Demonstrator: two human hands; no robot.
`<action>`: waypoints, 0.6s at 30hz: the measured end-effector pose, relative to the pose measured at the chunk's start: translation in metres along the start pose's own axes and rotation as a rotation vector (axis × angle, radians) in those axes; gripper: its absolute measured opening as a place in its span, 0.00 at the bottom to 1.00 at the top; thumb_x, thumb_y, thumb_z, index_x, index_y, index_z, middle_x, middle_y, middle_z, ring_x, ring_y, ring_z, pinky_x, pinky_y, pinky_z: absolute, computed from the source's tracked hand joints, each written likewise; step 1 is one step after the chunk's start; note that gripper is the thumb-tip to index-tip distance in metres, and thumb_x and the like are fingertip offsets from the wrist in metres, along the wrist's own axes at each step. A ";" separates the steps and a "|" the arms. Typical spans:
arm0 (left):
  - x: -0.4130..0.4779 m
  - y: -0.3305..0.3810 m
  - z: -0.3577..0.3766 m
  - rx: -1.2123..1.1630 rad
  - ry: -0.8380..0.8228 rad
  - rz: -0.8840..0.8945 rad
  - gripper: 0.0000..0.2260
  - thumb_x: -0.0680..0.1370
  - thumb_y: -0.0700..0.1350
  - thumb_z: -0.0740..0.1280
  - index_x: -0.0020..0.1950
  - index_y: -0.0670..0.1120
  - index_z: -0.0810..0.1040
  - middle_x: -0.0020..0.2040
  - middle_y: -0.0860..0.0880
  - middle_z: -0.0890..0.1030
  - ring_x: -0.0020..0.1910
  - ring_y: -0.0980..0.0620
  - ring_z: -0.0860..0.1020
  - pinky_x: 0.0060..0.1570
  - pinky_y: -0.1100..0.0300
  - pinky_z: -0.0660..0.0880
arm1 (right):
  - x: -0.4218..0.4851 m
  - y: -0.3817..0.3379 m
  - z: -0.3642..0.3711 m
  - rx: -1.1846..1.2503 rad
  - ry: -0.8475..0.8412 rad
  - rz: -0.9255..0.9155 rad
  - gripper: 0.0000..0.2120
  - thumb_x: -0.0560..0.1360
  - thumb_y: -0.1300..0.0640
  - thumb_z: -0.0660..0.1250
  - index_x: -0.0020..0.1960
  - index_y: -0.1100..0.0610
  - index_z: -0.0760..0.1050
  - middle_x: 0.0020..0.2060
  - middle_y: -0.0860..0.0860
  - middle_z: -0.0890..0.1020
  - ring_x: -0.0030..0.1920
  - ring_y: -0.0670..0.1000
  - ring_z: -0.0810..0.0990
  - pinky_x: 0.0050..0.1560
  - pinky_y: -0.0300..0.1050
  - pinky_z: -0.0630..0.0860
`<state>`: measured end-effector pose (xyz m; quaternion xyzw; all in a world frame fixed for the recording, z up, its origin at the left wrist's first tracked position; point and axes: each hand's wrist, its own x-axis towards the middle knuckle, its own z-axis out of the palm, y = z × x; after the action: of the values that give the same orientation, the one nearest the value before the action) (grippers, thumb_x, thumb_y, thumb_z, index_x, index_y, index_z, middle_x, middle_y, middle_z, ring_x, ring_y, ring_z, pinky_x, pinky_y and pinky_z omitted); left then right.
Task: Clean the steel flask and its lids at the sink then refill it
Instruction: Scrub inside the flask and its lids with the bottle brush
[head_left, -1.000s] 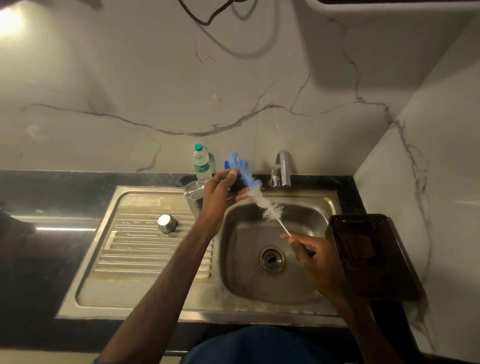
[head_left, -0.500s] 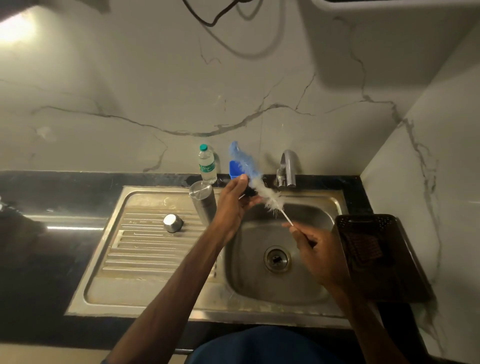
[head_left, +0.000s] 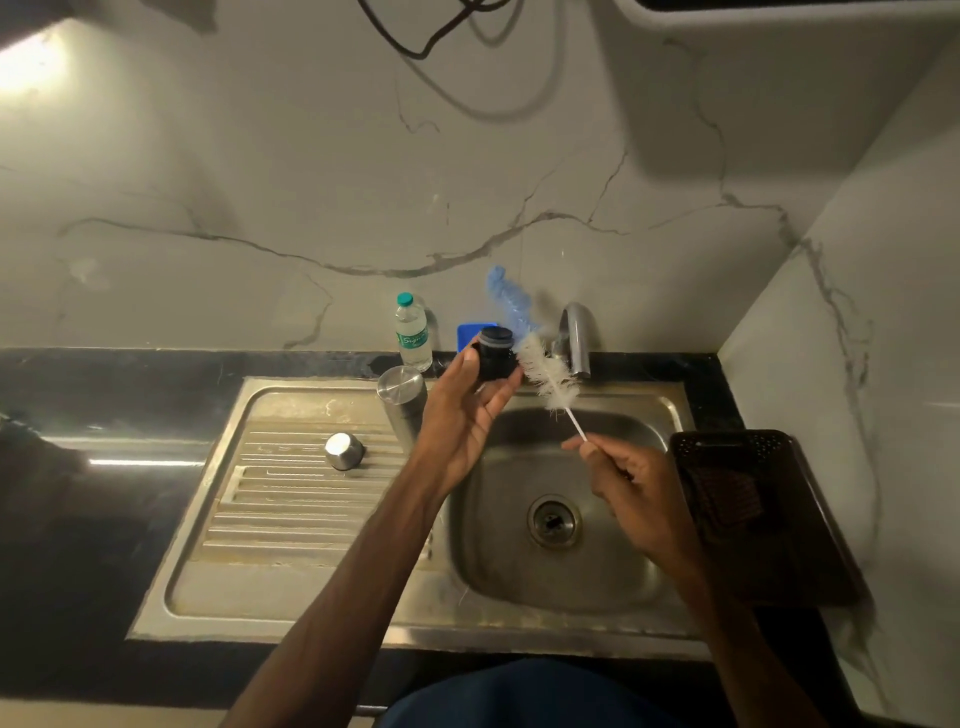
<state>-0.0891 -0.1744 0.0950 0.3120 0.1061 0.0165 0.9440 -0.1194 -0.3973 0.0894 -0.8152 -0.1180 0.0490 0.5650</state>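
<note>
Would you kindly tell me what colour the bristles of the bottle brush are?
Bottle brush: blue tip, white lower bristles; head view.

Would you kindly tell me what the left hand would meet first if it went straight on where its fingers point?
Probably the blue box just beyond the black lid that the left hand holds; depth is unclear, and the brush might touch first.

The flask (head_left: 402, 402) stands on the drainboard (head_left: 291, 519) left of the basin (head_left: 498, 545), with the cap (head_left: 343, 451) to its near left, the bottle (head_left: 413, 335) behind it and the basket (head_left: 727, 439) at right.
</note>
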 end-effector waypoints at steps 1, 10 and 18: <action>0.002 0.002 0.001 0.015 -0.009 0.028 0.13 0.86 0.41 0.61 0.69 0.38 0.74 0.71 0.32 0.75 0.71 0.36 0.75 0.68 0.45 0.74 | -0.001 -0.002 -0.001 0.023 -0.022 0.023 0.11 0.84 0.58 0.63 0.57 0.52 0.85 0.24 0.44 0.70 0.25 0.44 0.65 0.27 0.38 0.64; 0.006 0.009 -0.003 0.206 -0.133 0.004 0.18 0.86 0.38 0.58 0.76 0.35 0.68 0.74 0.33 0.72 0.72 0.33 0.74 0.69 0.43 0.75 | -0.001 -0.020 -0.013 0.167 -0.145 0.191 0.13 0.86 0.55 0.60 0.54 0.55 0.83 0.26 0.47 0.65 0.23 0.42 0.61 0.23 0.34 0.59; 0.010 0.026 -0.007 0.260 -0.113 -0.010 0.20 0.82 0.41 0.61 0.73 0.37 0.72 0.69 0.36 0.78 0.64 0.39 0.80 0.59 0.49 0.82 | -0.003 -0.027 -0.016 0.177 -0.218 0.196 0.13 0.86 0.56 0.59 0.54 0.58 0.82 0.25 0.47 0.65 0.23 0.42 0.60 0.22 0.35 0.58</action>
<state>-0.0802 -0.1485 0.1028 0.4315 0.0557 -0.0196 0.9002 -0.1228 -0.4035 0.1197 -0.7597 -0.0939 0.2020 0.6110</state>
